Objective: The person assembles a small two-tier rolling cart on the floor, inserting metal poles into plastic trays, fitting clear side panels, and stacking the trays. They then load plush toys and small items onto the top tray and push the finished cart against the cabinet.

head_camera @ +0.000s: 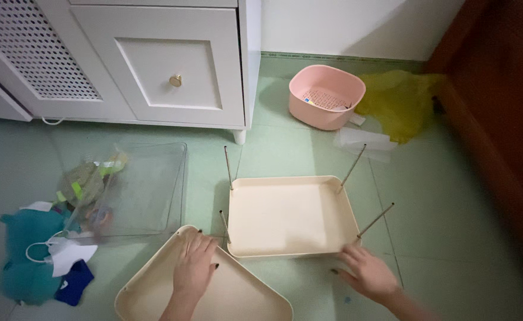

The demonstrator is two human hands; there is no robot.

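Kneeling over a pale green tiled floor, a person rests the left hand flat, fingers open, on one cream tray — steadying it — while the right hand, open and empty, touches the near corner of a second tray bristling with four metal rods; a white cabinet stands behind.

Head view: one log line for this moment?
left hand: flat on loose cream tray | right hand: at corner of cream tray with four rods | floor
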